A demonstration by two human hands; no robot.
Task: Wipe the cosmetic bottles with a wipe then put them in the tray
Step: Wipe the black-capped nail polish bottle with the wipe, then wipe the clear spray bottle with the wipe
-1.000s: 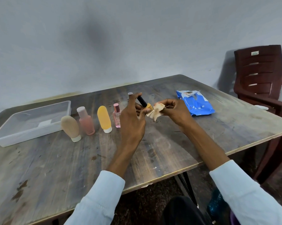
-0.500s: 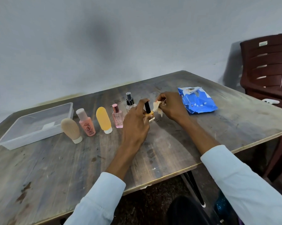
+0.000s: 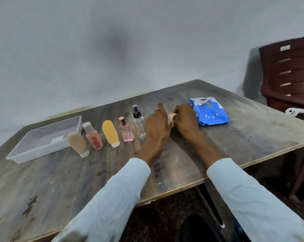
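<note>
My left hand (image 3: 157, 126) is low over the table with its back to the camera and its index finger raised. The small black-capped yellow bottle it holds is hidden behind it. Just to its right, my right hand (image 3: 186, 119) pinches a crumpled beige wipe (image 3: 172, 118). To the left stand a clear spray bottle (image 3: 139, 127), a pink perfume bottle (image 3: 125, 133), a yellow tube (image 3: 110, 132), a pink bottle (image 3: 93, 139) and a beige tube (image 3: 77, 144). At the far left lies the clear plastic tray (image 3: 34, 154), with no bottles in it.
A blue pack of wipes (image 3: 210, 112) lies just right of my right hand. A dark red plastic chair (image 3: 287, 75) stands past the table's right edge with a small white object (image 3: 295, 111) on its seat. The table's front edge (image 3: 174, 189) runs under my forearms.
Both hands have come down towards the table and away from me. The small bottle, seen upright in my left hand before, is now hidden behind that hand. The wipe stays in my right hand.
</note>
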